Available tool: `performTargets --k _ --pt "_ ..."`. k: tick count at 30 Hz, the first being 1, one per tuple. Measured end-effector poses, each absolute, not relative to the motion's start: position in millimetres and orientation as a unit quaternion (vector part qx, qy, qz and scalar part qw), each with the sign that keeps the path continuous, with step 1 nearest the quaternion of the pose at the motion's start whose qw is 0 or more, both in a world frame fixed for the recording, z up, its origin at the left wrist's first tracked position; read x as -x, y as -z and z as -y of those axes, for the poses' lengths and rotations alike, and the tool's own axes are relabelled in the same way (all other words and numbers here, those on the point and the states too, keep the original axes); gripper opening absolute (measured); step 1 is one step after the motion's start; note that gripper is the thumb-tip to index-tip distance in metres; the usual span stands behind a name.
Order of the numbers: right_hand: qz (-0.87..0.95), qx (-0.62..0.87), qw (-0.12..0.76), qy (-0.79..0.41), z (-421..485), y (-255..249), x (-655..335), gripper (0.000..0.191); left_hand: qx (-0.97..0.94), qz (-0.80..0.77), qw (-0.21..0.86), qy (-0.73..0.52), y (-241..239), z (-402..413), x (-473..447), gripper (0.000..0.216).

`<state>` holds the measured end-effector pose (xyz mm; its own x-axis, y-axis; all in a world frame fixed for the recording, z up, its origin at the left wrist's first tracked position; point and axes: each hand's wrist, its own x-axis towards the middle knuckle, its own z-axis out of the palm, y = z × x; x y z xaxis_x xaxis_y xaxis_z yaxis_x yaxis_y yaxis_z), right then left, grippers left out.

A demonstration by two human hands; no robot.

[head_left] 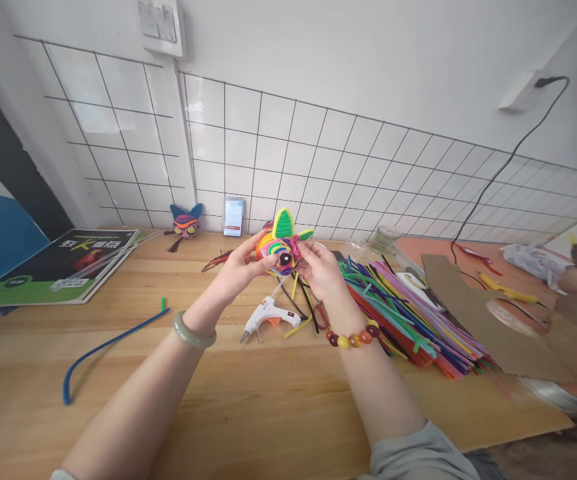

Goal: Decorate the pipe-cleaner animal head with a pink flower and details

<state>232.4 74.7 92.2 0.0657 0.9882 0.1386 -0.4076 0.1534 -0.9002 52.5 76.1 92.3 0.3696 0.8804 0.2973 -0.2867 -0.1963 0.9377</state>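
Both my hands hold a small colourful pipe-cleaner figure [282, 247] with green ears above the wooden table [268, 407]. My left hand [241, 267], with a green bangle on the wrist, grips its left side with curled fingers. My right hand [321, 267], with a bead bracelet on the wrist, pinches its right side. A white hot glue gun [268, 315] lies on the table just below the hands. Loose pipe-cleaner scraps [304, 310] lie under the figure.
A big pile of coloured pipe cleaners [408, 313] lies to the right, beside cardboard [498, 313] and tape rolls. A blue pipe cleaner [103, 347] lies at left, a book [63, 267] behind it. A second figure [186, 225] and a phone [233, 217] lean on the tiled wall.
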Motion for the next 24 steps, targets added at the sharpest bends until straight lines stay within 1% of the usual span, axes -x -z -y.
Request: performTargets --k 3,11,18,24 --pt "0.41 0.363 0.633 -0.547 -74 -92 -232 0.033 -0.585 -0.254 0.59 -0.495 -89 -78 -51 0.072" --pt "0.393 0.405 0.635 -0.528 -70 -94 -229 0.034 -0.558 -0.245 0.645 -0.461 -82 -84 -50 0.051" --pt "0.387 0.431 0.618 -0.532 -74 -91 -229 0.036 -0.545 -0.259 0.67 -0.432 -75 -89 -51 0.048" --pt "0.385 0.43 0.627 -0.524 -74 -89 -228 0.037 -0.539 -0.257 0.68 -0.426 -73 -90 -51 0.045"
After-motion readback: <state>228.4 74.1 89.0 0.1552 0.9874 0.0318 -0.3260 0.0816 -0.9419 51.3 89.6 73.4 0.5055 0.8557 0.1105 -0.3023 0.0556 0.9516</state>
